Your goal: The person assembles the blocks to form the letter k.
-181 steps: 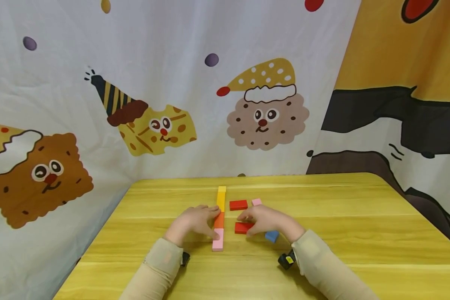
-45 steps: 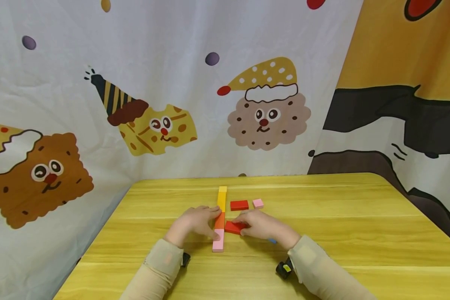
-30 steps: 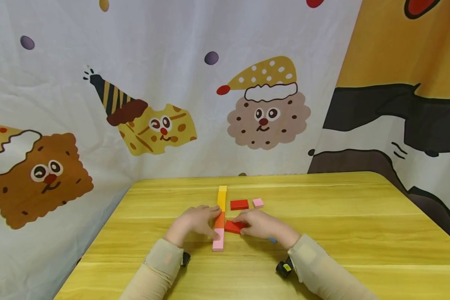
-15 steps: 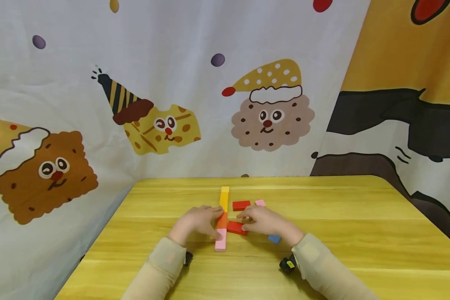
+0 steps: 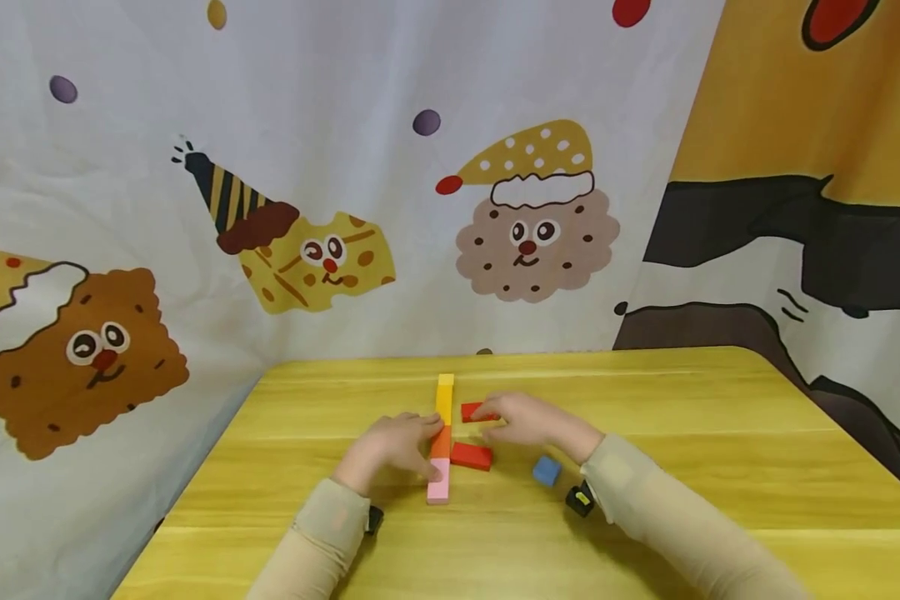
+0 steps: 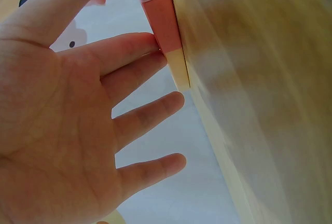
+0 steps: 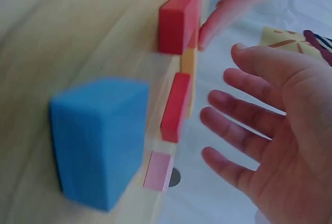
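Orange block [image 5: 442, 443] touches your straight-fingered left hand [image 5: 392, 444]; your right hand [image 5: 528, 420] hovers, released, at the block's two o'clock.

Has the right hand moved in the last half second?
Yes: in the head view, the right hand moved toward the table's far edge, now over the farther red block.

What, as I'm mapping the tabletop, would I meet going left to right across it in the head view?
Left hand, pink block, nearer red block, blue block.
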A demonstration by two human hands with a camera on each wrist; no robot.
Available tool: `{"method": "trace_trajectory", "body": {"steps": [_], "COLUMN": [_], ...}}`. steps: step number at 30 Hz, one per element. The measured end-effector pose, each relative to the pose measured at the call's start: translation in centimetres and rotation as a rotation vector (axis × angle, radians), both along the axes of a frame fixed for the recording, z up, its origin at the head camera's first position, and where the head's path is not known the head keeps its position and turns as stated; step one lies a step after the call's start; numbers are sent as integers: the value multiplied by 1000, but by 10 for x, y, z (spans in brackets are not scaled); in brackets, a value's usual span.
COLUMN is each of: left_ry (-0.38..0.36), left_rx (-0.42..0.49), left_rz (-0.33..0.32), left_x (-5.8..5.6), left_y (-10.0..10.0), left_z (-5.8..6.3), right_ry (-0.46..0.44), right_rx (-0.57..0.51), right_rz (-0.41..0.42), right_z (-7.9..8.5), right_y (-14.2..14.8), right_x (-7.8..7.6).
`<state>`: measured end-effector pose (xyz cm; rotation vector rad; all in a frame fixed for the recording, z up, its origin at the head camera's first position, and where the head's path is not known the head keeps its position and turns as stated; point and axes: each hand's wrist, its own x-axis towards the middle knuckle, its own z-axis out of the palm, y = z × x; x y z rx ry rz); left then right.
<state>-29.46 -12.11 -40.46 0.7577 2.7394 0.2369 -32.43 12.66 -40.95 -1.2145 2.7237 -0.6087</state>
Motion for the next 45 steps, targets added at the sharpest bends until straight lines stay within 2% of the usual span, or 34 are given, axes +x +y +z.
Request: {"method": "trace_trajectory", "body": {"steps": [12,19,29,45], "left_ry": [-17,-21,-12,-14], "left_rx": [16,14,13,11], "left_rz": [13,20,18,16], "left_x": [0,-1,0,1], "left_y": [-3,-4,-2,-2], "left_z": [0,-4,-1,2], "right_ry": [108,76,79,59], "right_rx": [1,-6,18,21], "right_rz": [-47,-95,-96,-93], "right_z": [-9,-20,-26,-27], "right_y": [3,2,1,-3], "right_x": [-23,-36,-48,-51]}}
